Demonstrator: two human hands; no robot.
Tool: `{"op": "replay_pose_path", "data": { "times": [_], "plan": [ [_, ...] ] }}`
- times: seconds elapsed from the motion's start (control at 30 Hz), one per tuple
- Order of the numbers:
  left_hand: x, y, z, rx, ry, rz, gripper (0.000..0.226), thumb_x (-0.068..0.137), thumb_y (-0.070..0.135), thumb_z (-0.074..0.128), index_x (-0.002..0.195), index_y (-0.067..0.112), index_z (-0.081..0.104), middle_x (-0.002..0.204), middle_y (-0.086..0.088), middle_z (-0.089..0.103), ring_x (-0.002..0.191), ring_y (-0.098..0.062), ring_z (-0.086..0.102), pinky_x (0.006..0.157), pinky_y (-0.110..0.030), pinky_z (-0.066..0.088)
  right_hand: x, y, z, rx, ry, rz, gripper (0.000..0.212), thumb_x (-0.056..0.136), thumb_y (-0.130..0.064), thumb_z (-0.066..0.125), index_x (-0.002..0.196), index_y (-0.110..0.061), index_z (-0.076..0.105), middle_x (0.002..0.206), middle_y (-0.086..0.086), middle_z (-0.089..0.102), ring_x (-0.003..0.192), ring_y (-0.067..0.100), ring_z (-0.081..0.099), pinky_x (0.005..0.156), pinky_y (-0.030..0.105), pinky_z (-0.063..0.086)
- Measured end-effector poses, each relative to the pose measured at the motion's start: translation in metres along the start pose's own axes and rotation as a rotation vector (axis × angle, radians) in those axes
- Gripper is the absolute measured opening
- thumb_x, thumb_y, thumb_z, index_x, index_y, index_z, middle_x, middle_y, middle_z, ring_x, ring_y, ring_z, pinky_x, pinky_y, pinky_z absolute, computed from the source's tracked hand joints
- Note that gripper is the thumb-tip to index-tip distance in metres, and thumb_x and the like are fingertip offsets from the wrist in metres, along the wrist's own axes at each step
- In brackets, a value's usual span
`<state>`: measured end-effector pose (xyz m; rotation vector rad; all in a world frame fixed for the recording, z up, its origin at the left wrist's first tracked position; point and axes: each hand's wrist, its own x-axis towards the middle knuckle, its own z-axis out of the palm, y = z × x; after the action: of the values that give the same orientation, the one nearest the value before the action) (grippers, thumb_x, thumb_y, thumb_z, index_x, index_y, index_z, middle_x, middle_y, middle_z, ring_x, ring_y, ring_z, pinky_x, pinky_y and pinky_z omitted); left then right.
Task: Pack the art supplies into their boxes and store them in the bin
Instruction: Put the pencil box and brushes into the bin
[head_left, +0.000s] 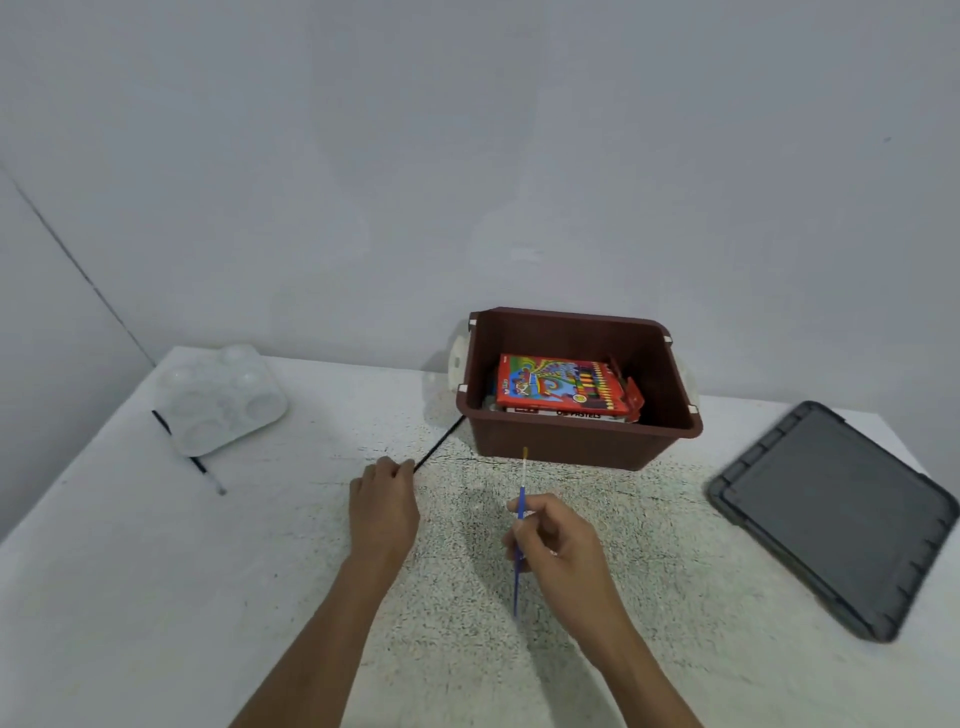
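1. Bin (576, 447), 12 o'clock: brown plastic, smooth, low sheen.
2. Lid (831, 509), 3 o'clock: grey plastic, matt.
3. Palette (223, 400), 10 o'clock: whitish plastic, glossy.
4. Crayon box (556, 384): printed card, glossy.
5. Bench (260, 545): rough, speckled, matt.
6. Blue brush (521, 512): smooth, glossy handle.

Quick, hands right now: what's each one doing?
Left hand: pinches the black brush by its end.
Right hand: holds the blue brush.

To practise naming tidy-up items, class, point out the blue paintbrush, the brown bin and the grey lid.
Blue paintbrush (522, 493): head view, on the blue handle just below the ferrule.
Brown bin (566, 444): head view, on its front wall.
Grey lid (836, 512): head view, on its flat middle panel.
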<state>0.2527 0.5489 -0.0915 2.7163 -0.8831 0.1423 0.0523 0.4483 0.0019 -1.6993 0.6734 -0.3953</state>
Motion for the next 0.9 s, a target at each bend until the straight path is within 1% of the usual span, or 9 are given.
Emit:
{"op": "replay_pose_path", "data": {
  "times": [0.07,0.17,0.23,0.3,0.4,0.47,0.63,0.77,0.9],
  "plan": [
    [-0.009,-0.007,0.000,-0.023,0.008,-0.059,0.039,0.072,-0.013,0.066,0.108,0.000,0.071,0.088,-0.019,0.064,0.077,-0.036,0.059,0.068,-0.042,0.047,0.003,0.000,0.010,0.024,-0.018,0.040,0.017,0.098,-0.009,0.055,0.098,-0.021,0.067,0.081,0.009,0.070,0.079,0.025,0.067,0.074,0.038,0.060],
    [-0.025,-0.017,-0.004,-0.223,-0.032,-0.234,0.036,0.086,-0.008,0.053,0.116,0.004,0.068,0.097,-0.021,0.062,0.083,-0.034,0.057,0.072,-0.039,0.047,0.008,-0.003,0.021,0.060,-0.045,0.078,0.015,0.098,-0.008,0.055,0.098,-0.018,0.067,0.082,0.011,0.069,0.077,0.024,0.067,0.074,0.039,0.061],
    [-0.035,-0.021,-0.012,-0.416,-0.058,-0.308,0.032,0.094,0.000,0.048,0.118,0.009,0.065,0.098,-0.016,0.061,0.081,-0.024,0.057,0.064,-0.029,0.042,0.013,-0.005,0.027,0.079,-0.056,0.093,0.014,0.098,-0.006,0.055,0.098,-0.015,0.067,0.082,0.015,0.068,0.074,0.019,0.065,0.073,0.036,0.061],
    [-0.048,-0.020,-0.022,-0.595,-0.089,-0.306,0.025,0.098,0.005,0.048,0.114,0.015,0.064,0.090,-0.006,0.061,0.069,-0.011,0.055,0.055,-0.019,0.034,0.017,-0.009,0.032,0.103,-0.061,0.105,0.013,0.098,-0.005,0.055,0.097,-0.012,0.066,0.085,0.021,0.066,0.073,0.018,0.065,0.070,0.032,0.060],
    [-0.065,-0.015,-0.040,-0.887,-0.215,-0.256,0.020,0.098,0.005,0.052,0.102,0.021,0.063,0.070,0.006,0.058,0.051,-0.002,0.045,0.049,-0.012,0.034,0.024,-0.016,0.041,0.131,-0.067,0.109,0.013,0.098,-0.003,0.054,0.096,-0.009,0.066,0.088,0.023,0.067,0.071,0.017,0.064,0.067,0.029,0.059],
    [-0.073,-0.012,-0.051,-1.008,-0.308,-0.219,0.020,0.097,0.004,0.055,0.100,0.020,0.065,0.063,0.007,0.057,0.051,0.000,0.044,0.050,-0.014,0.035,0.028,-0.019,0.048,0.131,-0.064,0.106,0.011,0.097,-0.004,0.055,0.096,-0.008,0.065,0.089,0.024,0.066,0.073,0.017,0.063,0.068,0.030,0.059],
    [-0.085,-0.007,-0.062,-1.080,-0.445,-0.095,0.019,0.093,0.000,0.058,0.095,0.017,0.067,0.075,0.009,0.065,0.069,0.000,0.056,0.070,-0.012,0.044,0.037,-0.020,0.061,0.109,-0.047,0.097,0.005,0.096,-0.005,0.058,0.094,-0.004,0.063,0.091,0.020,0.068,0.083,0.022,0.067,0.069,0.033,0.060],
    [-0.087,-0.008,-0.063,-1.084,-0.456,-0.073,0.017,0.091,0.001,0.061,0.092,0.017,0.069,0.084,-0.001,0.070,0.082,-0.011,0.067,0.081,-0.017,0.050,0.035,-0.026,0.066,0.168,-0.061,0.156,0.010,0.097,-0.001,0.053,0.099,-0.003,0.062,0.091,0.012,0.075,0.091,0.028,0.071,0.076,0.043,0.061],
    [-0.088,-0.011,-0.064,-1.055,-0.528,-0.079,0.030,0.087,0.002,0.061,0.087,0.030,0.071,0.075,0.006,0.066,0.066,-0.006,0.059,0.066,-0.018,0.047,0.034,-0.028,0.070,0.201,-0.068,0.200,0.010,0.097,-0.001,0.053,0.101,-0.001,0.062,0.089,0.010,0.076,0.091,0.027,0.072,0.079,0.046,0.060]
  ]
}}
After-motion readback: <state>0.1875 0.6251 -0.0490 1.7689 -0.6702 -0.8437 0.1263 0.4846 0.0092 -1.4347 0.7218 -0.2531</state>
